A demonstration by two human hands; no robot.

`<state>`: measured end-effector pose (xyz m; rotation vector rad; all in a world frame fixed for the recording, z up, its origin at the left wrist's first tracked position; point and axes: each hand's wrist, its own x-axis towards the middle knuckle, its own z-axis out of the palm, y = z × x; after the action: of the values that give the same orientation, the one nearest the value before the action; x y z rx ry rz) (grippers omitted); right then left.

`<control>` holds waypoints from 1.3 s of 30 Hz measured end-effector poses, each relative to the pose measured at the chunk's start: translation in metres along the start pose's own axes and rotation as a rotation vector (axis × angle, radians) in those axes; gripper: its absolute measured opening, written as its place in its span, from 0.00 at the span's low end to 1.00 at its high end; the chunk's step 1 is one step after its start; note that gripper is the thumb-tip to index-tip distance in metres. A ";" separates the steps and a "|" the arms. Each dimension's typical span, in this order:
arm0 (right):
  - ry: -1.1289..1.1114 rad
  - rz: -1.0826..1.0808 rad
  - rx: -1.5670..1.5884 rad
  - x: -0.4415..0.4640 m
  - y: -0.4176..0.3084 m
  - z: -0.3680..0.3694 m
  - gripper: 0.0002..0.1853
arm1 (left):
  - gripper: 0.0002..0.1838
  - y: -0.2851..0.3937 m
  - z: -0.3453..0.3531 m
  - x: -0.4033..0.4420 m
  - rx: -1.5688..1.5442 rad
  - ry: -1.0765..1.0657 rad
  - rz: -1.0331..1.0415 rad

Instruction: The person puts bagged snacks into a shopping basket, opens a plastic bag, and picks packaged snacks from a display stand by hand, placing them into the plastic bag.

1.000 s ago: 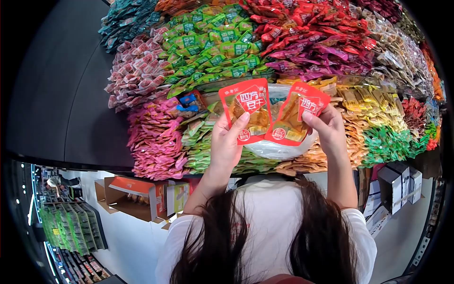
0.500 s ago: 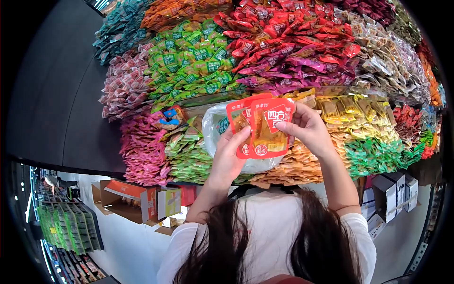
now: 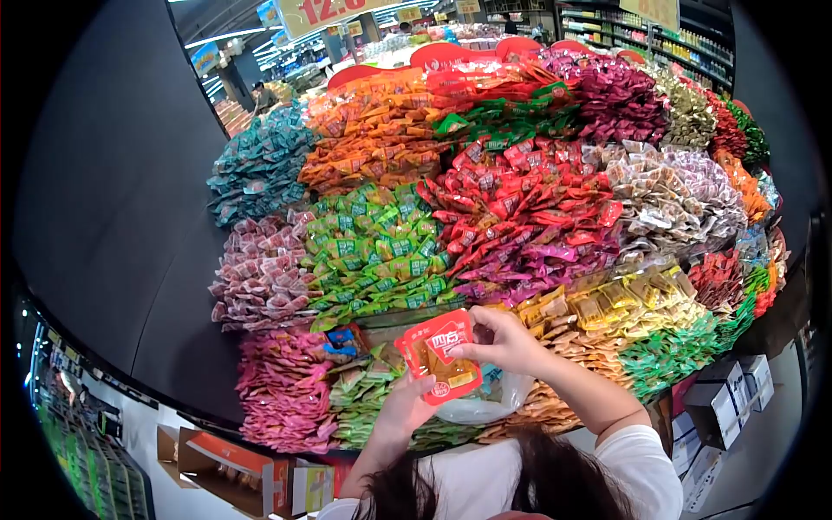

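Both my hands are at a flat red snack packet (image 3: pixel 442 357) with a clear window showing brown food. My left hand (image 3: pixel 406 404) grips its lower left edge, thumb in front. At the upper right edge my right hand (image 3: pixel 498 340) pinches it between thumb and fingers. Only one packet front shows clearly; whether another lies behind it, I cannot tell. A translucent plastic bag (image 3: pixel 510 397) lies partly behind my hands on the snack display. Light green packets (image 3: pixel 368 407) are below my left hand, and yellow packets (image 3: pixel 641 295) lie to the right.
Heaps of wrapped snacks fill the display: green packets (image 3: pixel 381 251), red packets (image 3: pixel 520 195), orange packets (image 3: pixel 377 143) and pink packets (image 3: pixel 282 390). A dark panel (image 3: pixel 113 191) borders the left. Open cardboard boxes (image 3: pixel 230 472) and white boxes (image 3: pixel 724 399) stand on the floor.
Two red packets were side by side, one in each hand; now they look brought together into a single outline. The view has tilted up, showing more of the display and store behind.
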<state>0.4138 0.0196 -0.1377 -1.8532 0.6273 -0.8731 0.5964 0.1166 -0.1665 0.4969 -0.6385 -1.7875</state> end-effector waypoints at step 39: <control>0.532 -0.013 -0.991 0.281 -0.012 -0.294 0.11 | 0.31 -0.001 -0.016 0.019 -0.018 0.041 -0.128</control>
<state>0.3539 -0.3415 0.0401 -2.4761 1.5946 -1.1967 0.6006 0.0961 -0.1799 0.5718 -0.5723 -1.8966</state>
